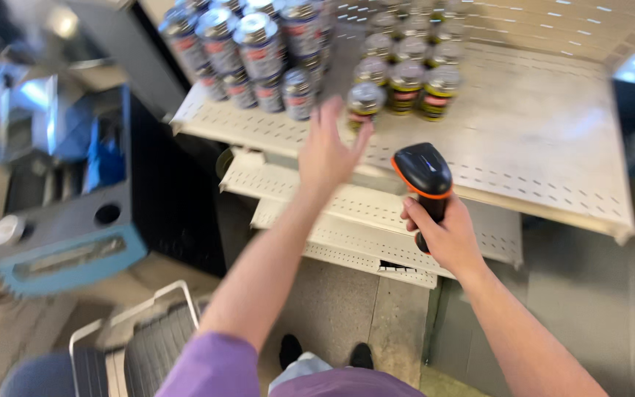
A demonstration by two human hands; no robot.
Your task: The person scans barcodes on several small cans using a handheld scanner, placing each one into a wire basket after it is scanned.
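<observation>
At the top shelf (pixel 553 147), I am watching the left hand (pixel 326 153) reaching toward the nearest can (pixel 365 101), fingers spread open and holding nothing, fingertips just short of it or barely brushing it; motion blur is keeping me from telling which. The right hand (pixel 446 235) is gripping a black handheld scanner with an orange band (pixel 424 180), fingers wrapped shut around its handle, head pointing up at the shelf edge.

Risks, as I am judging them: that front can is standing alone near the perforated shelf's lip, ahead of the yellow-labelled group (pixel 409 70), so a fast open-handed reach could be knocking it over or off the edge. Red-labelled cans (pixel 255 51) are stacked in tiers to the left; a bump there could be toppling several. The scanner hand is sitting close to the reaching arm, so crossing could be spoiling the aim.

Surface and room: cream perforated metal shelving, with lower shelves (pixel 347 220) stepping out beneath. Below is lying a grey concrete floor (pixel 339 309). To the left are standing a black and blue machine (pixel 75 220) and a wire basket (pixel 141 338).
</observation>
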